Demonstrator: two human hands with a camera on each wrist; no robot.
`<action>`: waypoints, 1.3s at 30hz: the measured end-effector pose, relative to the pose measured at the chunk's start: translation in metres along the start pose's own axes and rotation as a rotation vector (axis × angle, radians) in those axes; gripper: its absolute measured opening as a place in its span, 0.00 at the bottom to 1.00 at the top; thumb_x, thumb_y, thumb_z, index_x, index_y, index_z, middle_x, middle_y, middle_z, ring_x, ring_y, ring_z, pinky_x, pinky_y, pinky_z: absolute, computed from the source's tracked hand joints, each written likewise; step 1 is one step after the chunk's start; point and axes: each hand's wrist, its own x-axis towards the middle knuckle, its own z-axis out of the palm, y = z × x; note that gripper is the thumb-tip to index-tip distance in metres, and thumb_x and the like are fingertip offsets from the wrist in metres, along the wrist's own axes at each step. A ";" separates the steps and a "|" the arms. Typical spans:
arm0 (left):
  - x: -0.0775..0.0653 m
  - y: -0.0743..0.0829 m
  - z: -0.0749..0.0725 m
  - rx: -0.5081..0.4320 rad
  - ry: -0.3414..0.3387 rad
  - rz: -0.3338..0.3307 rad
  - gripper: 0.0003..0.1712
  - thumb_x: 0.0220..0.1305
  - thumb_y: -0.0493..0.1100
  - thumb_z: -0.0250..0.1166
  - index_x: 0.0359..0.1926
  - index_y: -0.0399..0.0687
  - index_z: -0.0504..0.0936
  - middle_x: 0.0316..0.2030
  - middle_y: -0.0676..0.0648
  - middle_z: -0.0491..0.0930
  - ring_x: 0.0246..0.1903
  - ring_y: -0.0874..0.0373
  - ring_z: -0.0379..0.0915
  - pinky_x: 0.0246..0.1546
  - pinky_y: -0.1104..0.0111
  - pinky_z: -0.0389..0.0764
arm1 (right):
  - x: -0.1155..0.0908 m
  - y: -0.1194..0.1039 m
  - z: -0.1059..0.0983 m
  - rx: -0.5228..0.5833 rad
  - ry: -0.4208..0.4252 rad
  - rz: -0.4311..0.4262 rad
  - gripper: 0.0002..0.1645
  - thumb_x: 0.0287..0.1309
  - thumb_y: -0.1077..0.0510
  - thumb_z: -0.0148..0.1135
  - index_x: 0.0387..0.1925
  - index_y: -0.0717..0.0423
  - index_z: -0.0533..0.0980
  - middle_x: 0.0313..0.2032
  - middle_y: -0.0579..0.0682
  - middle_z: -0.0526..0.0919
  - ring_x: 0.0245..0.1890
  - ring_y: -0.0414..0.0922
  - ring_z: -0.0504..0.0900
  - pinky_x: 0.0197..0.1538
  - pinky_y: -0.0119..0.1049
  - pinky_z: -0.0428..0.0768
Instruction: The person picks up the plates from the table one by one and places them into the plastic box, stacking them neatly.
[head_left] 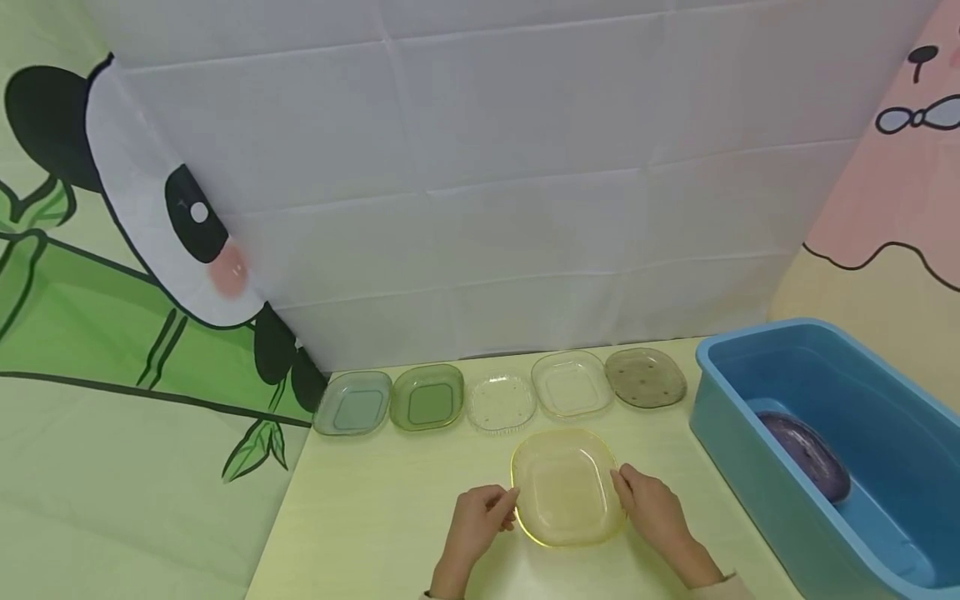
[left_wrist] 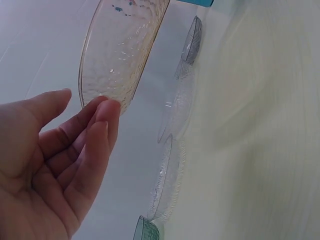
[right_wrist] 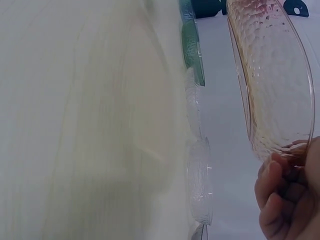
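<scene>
A see-through yellow plate, square with rounded corners, is held up off the table between my two hands. My left hand holds its left edge, fingertips against the plate; in the left wrist view that hand's thumb looks slightly apart from the rim. On the opposite edge, my right hand pinches the plate, and curled fingers show beneath its corner in the right wrist view. From the side, the plate's dimpled underside is visible.
Along the back of the table stands a row of see-through dishes: bluish, green, clear fluted, clear and grey-brown. A blue tub at right contains a dark purple dish. White cloth hangs behind.
</scene>
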 end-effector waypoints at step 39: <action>-0.004 -0.021 -0.006 -0.071 -0.018 -0.115 0.28 0.65 0.54 0.54 0.26 0.31 0.79 0.19 0.49 0.79 0.17 0.65 0.75 0.21 0.77 0.77 | -0.002 0.010 -0.166 -0.252 0.318 -0.031 0.21 0.70 0.52 0.40 0.19 0.52 0.58 0.12 0.45 0.56 0.11 0.41 0.52 0.16 0.33 0.50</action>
